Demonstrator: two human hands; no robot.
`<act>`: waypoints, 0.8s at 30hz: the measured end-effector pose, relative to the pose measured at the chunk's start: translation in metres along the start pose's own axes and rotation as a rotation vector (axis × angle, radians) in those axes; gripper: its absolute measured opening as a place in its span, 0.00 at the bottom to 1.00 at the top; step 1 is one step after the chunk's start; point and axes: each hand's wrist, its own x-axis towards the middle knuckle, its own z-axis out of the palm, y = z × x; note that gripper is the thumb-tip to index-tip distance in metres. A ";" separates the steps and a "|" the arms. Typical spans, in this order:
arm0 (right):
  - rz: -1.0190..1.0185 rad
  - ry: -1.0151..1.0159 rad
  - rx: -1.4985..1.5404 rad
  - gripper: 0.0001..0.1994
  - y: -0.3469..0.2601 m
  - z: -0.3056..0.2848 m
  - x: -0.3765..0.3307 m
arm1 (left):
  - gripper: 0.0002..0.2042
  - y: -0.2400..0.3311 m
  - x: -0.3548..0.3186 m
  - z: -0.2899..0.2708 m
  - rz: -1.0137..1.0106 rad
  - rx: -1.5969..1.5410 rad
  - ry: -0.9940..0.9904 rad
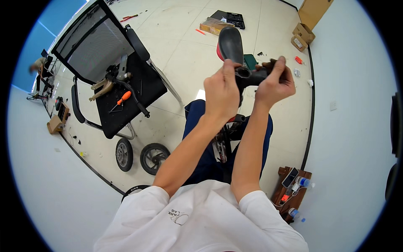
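Note:
A black bike frame (253, 78) with an open round tube end is held up in front of me, its lower part between my knees. My left hand (221, 92) is closed round the frame beside that opening. My right hand (273, 87) grips the tube on the other side, thumb and fingers pinched near a small dark part that I cannot make out. Just beyond my left hand rises a black saddle (231, 44) with a red side. Between my thighs shows a metallic part (220, 148), partly hidden by my forearms.
A mesh-backed chair (147, 89) at left carries a fork (103, 88), a handlebar (133, 97) and an orange-handled tool (124, 97). Two wheels (155, 158) are beside it. A wooden stool (279, 185) with a phone and bottles is at right. A toolbox (235, 20) lies ahead.

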 end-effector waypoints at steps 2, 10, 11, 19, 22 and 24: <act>0.023 -0.048 0.026 0.17 0.005 0.003 0.002 | 0.23 -0.007 0.001 0.001 0.041 -0.120 0.059; 0.294 -0.184 0.183 0.19 0.016 0.004 0.015 | 0.15 -0.020 -0.005 0.003 0.166 -0.142 0.088; 0.341 -0.138 0.143 0.22 0.006 0.003 0.009 | 0.12 -0.015 -0.002 -0.004 0.066 -0.127 0.024; 0.210 -0.279 -0.073 0.25 -0.007 0.000 -0.011 | 0.24 -0.040 0.057 -0.001 -0.153 -0.609 -0.362; 0.194 -0.313 -0.074 0.27 -0.008 -0.005 -0.014 | 0.27 -0.019 0.064 0.015 -0.327 -0.723 -0.484; 0.189 -0.324 -0.050 0.27 -0.006 -0.003 -0.011 | 0.29 -0.007 0.063 0.016 -0.377 -0.813 -0.606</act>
